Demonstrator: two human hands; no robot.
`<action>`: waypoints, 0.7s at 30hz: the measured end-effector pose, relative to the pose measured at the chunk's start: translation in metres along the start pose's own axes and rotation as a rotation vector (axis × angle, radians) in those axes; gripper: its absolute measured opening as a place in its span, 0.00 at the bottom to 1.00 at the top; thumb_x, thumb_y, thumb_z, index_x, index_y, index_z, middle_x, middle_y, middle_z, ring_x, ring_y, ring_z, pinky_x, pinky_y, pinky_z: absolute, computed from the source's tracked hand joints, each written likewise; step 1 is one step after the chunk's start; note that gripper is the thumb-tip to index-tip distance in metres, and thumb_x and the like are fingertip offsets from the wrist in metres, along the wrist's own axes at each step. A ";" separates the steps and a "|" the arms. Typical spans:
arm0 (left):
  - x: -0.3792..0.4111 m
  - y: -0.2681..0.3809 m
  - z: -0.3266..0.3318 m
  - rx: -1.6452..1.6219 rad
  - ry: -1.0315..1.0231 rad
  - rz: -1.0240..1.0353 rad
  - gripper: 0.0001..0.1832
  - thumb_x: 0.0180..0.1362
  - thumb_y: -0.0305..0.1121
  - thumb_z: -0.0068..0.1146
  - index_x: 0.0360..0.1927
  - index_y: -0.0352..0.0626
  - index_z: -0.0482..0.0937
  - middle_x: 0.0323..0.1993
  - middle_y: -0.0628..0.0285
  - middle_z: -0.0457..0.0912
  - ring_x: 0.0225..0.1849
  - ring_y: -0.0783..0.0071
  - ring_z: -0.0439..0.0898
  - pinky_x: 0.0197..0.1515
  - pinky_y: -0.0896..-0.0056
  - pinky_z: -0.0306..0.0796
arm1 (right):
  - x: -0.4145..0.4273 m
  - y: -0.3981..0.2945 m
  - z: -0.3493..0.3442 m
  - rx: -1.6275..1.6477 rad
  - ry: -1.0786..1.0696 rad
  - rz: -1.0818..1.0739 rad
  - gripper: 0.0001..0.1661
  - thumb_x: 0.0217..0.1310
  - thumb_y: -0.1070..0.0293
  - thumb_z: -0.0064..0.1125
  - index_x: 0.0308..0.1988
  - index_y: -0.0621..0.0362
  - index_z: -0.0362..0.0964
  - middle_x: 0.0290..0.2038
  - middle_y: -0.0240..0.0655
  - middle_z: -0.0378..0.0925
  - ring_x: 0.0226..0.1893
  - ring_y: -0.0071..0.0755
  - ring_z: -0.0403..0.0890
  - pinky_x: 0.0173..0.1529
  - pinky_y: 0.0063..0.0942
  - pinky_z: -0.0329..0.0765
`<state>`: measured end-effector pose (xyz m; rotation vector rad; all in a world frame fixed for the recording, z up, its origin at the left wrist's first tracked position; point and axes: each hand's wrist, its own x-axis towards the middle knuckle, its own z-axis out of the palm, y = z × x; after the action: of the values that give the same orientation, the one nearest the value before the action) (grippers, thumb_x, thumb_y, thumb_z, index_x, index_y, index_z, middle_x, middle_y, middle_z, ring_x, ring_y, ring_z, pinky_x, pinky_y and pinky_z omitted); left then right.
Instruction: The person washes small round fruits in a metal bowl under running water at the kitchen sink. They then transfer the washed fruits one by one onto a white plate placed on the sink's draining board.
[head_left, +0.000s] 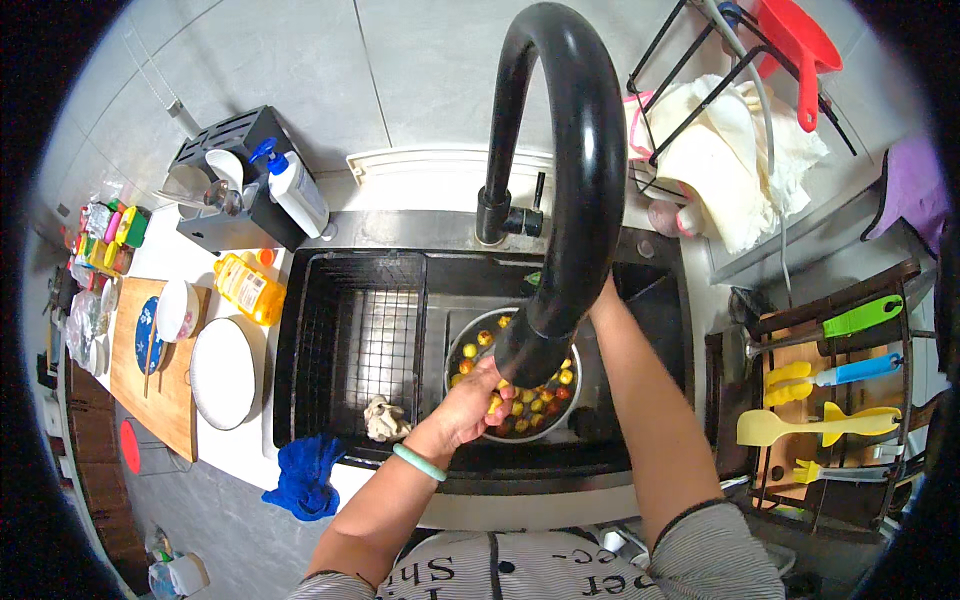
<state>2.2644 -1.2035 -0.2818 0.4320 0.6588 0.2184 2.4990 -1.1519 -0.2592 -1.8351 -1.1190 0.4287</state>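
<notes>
A round metal bowl (574, 405) stands in the black sink (480, 279), with small yellow and reddish round fruits (536, 406) in dark liquid. Over the bowl's left part, my left hand (474, 401) is closed around one or more yellow fruits; a pale green bangle (420, 463) circles that wrist. My right forearm reaches into the sink's right side, and the black faucet (556, 300) covers my right hand. The faucet's spout hangs directly above the bowl. Whether water is flowing cannot be seen.
A black wire basket (379, 337) fills the sink's left part, with a crumpled cloth (386, 418) inside. A blue cloth (304, 476) hangs over the front edge. Left are a yellow bottle (251, 289), white plate (223, 373) and cutting board (176, 409); right is a utensil rack (832, 517).
</notes>
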 end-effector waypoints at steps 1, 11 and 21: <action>-0.003 0.002 0.005 -0.062 -0.050 -0.018 0.07 0.64 0.36 0.35 0.43 0.50 0.64 0.22 0.67 0.67 0.16 0.83 0.65 0.12 0.87 0.55 | 0.016 -0.007 -0.002 -0.039 0.023 0.018 0.22 0.51 0.55 0.53 0.39 0.62 0.73 0.37 0.51 0.74 0.42 0.49 0.74 0.46 0.37 0.70; -0.019 0.009 0.012 -0.342 -0.065 -0.029 0.18 0.64 0.48 0.35 0.41 0.45 0.70 0.28 0.63 0.72 0.20 0.77 0.67 0.17 0.82 0.59 | 0.073 -0.045 0.028 -0.485 0.041 0.003 0.25 0.58 0.52 0.43 0.42 0.64 0.71 0.45 0.54 0.70 0.45 0.55 0.72 0.50 0.42 0.69; -0.012 0.006 0.012 -0.425 -0.168 -0.070 0.22 0.62 0.54 0.33 0.34 0.46 0.68 0.22 0.68 0.66 0.17 0.83 0.62 0.14 0.87 0.53 | 0.110 0.004 0.056 -0.391 -0.001 0.135 0.23 0.62 0.58 0.32 0.42 0.63 0.69 0.44 0.52 0.71 0.46 0.55 0.71 0.51 0.43 0.67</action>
<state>2.2623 -1.2059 -0.2636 0.0182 0.4459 0.2454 2.5219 -1.0312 -0.2748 -2.2605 -1.1427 0.3015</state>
